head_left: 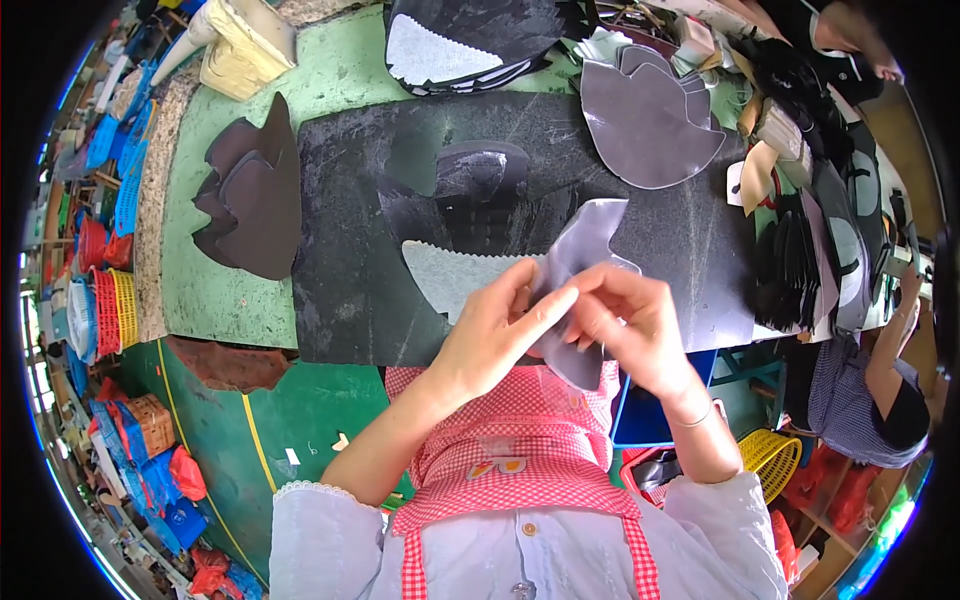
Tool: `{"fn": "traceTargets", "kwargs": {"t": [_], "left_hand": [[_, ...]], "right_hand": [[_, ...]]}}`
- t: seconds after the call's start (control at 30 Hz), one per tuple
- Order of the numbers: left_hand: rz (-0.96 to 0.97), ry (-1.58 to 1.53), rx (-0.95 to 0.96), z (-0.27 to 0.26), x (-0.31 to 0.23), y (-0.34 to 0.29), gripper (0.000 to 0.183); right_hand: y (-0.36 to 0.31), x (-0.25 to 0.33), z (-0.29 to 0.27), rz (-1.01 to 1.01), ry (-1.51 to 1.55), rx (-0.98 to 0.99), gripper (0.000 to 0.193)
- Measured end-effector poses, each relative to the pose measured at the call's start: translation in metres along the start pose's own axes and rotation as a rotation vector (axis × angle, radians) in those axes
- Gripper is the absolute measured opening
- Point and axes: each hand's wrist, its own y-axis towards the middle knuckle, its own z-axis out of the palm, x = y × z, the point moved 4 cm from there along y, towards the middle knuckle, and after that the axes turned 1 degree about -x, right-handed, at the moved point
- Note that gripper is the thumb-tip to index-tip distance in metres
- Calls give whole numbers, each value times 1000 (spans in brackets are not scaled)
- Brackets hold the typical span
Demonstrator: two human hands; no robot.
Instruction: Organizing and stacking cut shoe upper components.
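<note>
Both hands are raised over the near edge of the black work mat (345, 250), close to my apron. Between them is a curved dark grey cut piece of leather-like sheet (590, 240), its upper end standing up and its lower end hanging down. My left hand (500, 325) pinches it from the left, thumb pointing across. My right hand (635, 330) has its fingers bent against it from the right; the fingertips partly cover each other. Behind the hands, a black shaped piece (485, 220) with a light grey zigzag-edged backing (450, 275) lies on the mat.
Stacks of dark grey cut pieces lie left (265, 200) and right (650, 125) on the green table (340, 60). Black pieces with a zigzag-edged patch (480, 40) lie at the back. A yellowish container (245, 60) stands far left. More bundled pieces (800, 260) and a co-worker's arm (890, 340) are right.
</note>
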Motion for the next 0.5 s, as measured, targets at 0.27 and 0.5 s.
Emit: {"fn": "traceTargets", "kwargs": {"t": [0.27, 0.5], "left_hand": [[28, -330, 105, 21, -15, -13, 29], [-154, -291, 255, -7, -32, 15, 32]], "right_hand": [[21, 1, -41, -105, -179, -296, 27], [18, 17, -34, -237, -259, -274, 11]]}}
